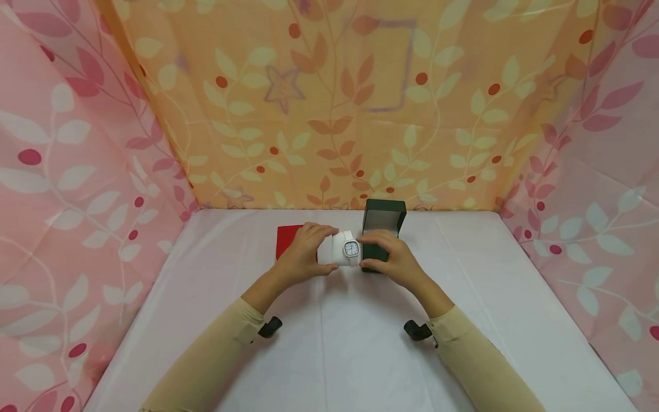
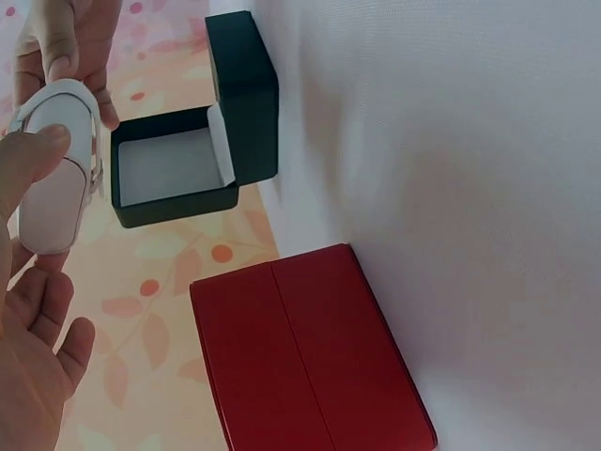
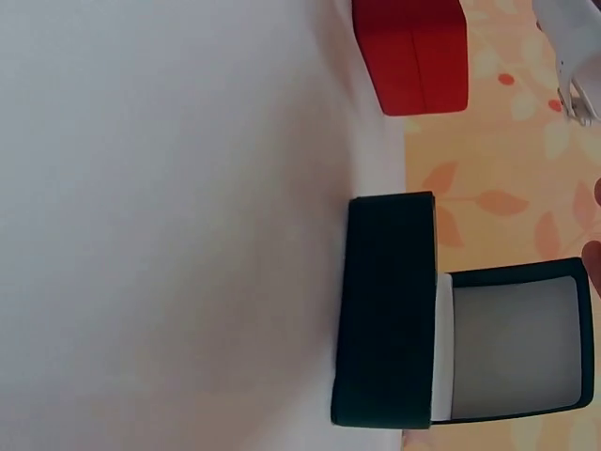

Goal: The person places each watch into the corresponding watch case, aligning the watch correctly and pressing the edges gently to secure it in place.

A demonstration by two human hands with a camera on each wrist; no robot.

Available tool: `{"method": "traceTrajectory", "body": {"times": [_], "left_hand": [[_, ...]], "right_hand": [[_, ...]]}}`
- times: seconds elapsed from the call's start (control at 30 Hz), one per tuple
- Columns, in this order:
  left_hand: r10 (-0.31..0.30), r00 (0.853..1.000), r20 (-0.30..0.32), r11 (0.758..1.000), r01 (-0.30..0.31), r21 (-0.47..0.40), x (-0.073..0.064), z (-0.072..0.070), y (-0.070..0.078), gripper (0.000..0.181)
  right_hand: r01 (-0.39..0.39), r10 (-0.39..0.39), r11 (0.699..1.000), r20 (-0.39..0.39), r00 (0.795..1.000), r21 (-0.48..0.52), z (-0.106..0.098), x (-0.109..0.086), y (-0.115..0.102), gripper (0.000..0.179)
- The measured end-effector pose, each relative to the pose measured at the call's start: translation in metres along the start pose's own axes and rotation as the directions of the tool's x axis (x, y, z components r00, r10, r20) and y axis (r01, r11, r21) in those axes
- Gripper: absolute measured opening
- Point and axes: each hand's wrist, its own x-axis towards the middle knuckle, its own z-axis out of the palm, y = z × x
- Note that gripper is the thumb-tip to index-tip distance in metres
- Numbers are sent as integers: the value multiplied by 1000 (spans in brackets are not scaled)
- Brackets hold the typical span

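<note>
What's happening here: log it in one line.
left hand: grips white cushion; right hand: grips cushion's other end; white watch: around cushion; green box: lid open; red box: left of green box

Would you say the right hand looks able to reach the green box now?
Probably yes: nothing visible stands between the right hand and the green box, though that hand holds the white watch cushion.

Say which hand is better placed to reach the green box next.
Probably the right hand: in the head view it overlaps the green box while gripping the watch cushion at the nearer end; the left hand grips the opposite end.
</note>
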Motion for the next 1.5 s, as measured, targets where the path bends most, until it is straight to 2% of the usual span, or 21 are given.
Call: {"method": "traceTrajectory", "body": {"times": [0.2, 0.37, 0.57, 0.8, 1.2, 1.5], "left_hand": [[-5, 1000, 5, 1000, 5, -28, 0, -3, 3, 81], [9, 1000, 10, 999, -9, -33, 1, -4, 5, 81], [31, 999, 8, 998, -30, -52, 0, -4, 5, 79], [24, 1000, 10, 999, -24, -40, -1, -4, 4, 80], [53, 998, -36, 998, -54, -41, 0, -2, 5, 81], [63, 997, -54, 997, -65, -34, 0, 1, 3, 80]], "right_hand": [[15, -14, 1000, 52, 999, -14, -6, 6, 2, 76], [16, -15, 1000, 77, 997, -5, -8, 8, 2, 83], [24, -26, 999, 104, 994, 20, -7, 9, 2, 83], [23, -25, 999, 106, 994, 28, -5, 9, 2, 82], [17, -20, 999, 59, 998, 45, 2, 10, 1, 83], [38, -37, 999, 63, 997, -1, 0, 11, 3, 84]]}}
